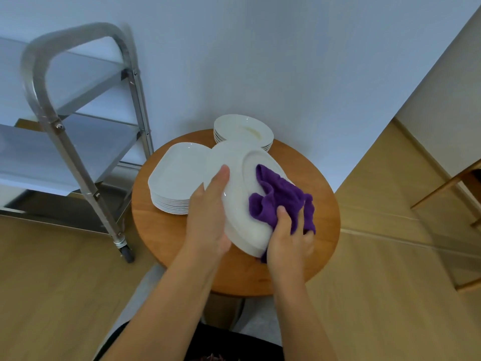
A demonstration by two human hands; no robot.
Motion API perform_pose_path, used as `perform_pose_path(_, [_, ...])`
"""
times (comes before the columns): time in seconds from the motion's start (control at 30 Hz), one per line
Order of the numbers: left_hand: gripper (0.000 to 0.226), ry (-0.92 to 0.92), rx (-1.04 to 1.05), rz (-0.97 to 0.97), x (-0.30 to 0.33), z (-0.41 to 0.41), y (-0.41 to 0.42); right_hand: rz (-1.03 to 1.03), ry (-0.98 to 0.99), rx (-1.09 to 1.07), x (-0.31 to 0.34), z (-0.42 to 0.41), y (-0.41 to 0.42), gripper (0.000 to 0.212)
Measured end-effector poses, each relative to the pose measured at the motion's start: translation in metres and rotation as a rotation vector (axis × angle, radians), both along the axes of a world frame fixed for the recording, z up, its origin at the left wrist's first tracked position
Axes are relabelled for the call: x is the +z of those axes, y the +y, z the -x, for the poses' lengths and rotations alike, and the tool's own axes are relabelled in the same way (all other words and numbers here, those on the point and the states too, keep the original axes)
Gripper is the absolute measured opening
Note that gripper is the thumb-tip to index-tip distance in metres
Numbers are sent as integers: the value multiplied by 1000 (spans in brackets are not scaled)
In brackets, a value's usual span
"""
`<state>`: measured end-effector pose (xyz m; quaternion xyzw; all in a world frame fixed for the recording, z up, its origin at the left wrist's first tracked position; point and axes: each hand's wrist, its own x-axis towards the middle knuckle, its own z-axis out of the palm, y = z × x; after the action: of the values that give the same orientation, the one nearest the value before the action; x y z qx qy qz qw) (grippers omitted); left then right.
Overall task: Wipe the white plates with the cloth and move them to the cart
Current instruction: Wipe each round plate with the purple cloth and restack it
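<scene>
My left hand (209,217) grips the left edge of a white oval plate (242,188) and holds it tilted above the round wooden table (320,230). My right hand (289,238) holds a purple cloth (281,199) bunched against the plate's face. A stack of white rectangular plates (177,178) lies on the table's left side. At the table's back stands a stack of round white plates (242,128). The metal cart (78,142) stands to the left of the table.
The cart has steel posts, flat shelves (86,82) and a caster wheel (127,252) close to the table's left edge. A white wall rises right behind the table. Wooden furniture (447,188) stands at the right over a wood floor.
</scene>
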<state>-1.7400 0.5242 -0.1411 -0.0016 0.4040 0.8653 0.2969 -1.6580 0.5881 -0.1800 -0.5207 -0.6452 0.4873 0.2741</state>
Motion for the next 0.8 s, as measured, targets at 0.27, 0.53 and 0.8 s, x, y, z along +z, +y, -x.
perform_pose_path(0.27, [24, 363, -20, 229, -3, -28, 0, -155, -47, 351, 26, 16, 29, 52])
perform_pose_path(0.53, [13, 540, 74, 380, -9, -16, 5, -174, 255, 510, 21, 10, -9, 47])
perform_pose_path(0.8, [22, -160, 61, 70, -6, -9, -3, -575, 21, 358, -17, -7, -30, 49])
